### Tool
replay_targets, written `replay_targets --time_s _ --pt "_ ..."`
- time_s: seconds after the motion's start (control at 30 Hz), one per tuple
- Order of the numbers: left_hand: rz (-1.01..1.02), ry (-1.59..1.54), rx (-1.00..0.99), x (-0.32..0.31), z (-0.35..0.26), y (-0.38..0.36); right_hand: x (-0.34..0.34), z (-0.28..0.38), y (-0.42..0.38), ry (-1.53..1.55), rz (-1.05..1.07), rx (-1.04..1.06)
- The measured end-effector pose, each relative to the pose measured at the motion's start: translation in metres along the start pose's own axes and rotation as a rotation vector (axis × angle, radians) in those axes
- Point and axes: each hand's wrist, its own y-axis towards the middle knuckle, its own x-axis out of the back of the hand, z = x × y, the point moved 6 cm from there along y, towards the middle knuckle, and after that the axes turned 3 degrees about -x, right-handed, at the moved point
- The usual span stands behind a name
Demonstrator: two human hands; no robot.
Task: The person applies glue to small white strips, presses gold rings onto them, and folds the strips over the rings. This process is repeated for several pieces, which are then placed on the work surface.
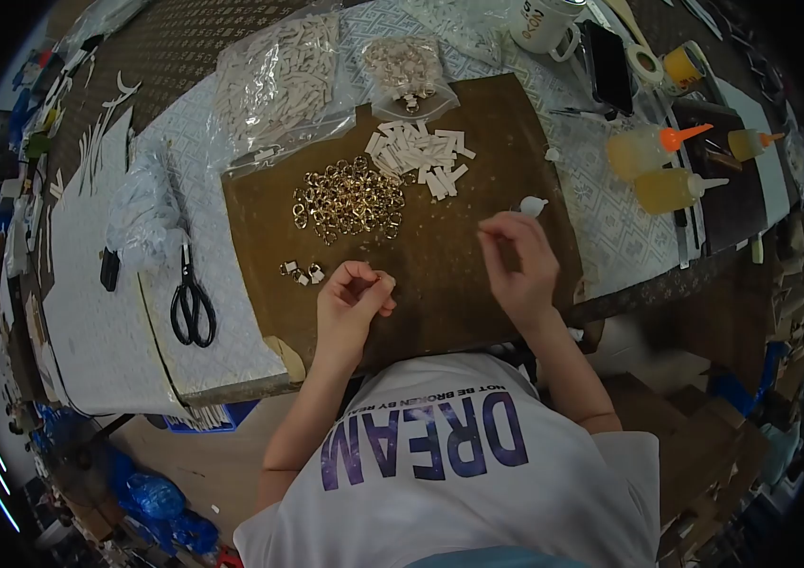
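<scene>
My left hand (355, 301) is closed over the front of the brown mat (459, 322), fingers pinched on a small pale piece (388, 279). My right hand (521, 263) is raised at the mat's right side, thumb and index finger curved toward each other; whether it holds anything cannot be made out. Just behind it lies a small white round-bodied item (533, 205). A heap of gold metal rings or clasps (350, 201) sits mid-mat, beside a pile of white strips (421, 151). Several gold pieces with white strips (303, 274) lie left of my left hand.
Black scissors (193, 308) and crumpled plastic (146, 204) lie at left. Clear bags (279, 80) of strips and of joined pieces (404, 66) lie behind. On the right are glue bottles (667, 189), a phone (607, 68) and a mug (542, 26).
</scene>
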Motion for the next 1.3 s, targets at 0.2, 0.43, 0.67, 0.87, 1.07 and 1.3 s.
replay_targets --time_s 0.2,0.43,0.67,0.87,1.07,1.3 --pt "-0.012 0.022 -0.033 0.004 -0.001 0.002 -0.058 -0.021 0.027 -0.286 0.127 -0.11" --pt "0.082 -0.067 -0.116 0.007 0.001 0.0 -0.069 -0.04 0.037 -0.347 0.225 -0.233" --pt "0.147 -0.067 -0.123 0.006 0.004 0.0 -0.064 -0.019 0.028 -0.063 0.197 -0.349" --pt "0.167 -0.061 -0.154 0.004 0.003 -0.001 -0.07 -0.002 0.002 0.241 0.199 -0.296" --pt "0.171 -0.03 -0.177 0.005 0.003 -0.001 -0.074 -0.014 -0.007 0.261 0.176 -0.318" --pt "0.149 -0.017 -0.178 0.004 0.003 -0.001 -0.075 -0.015 -0.006 0.26 0.186 -0.289"
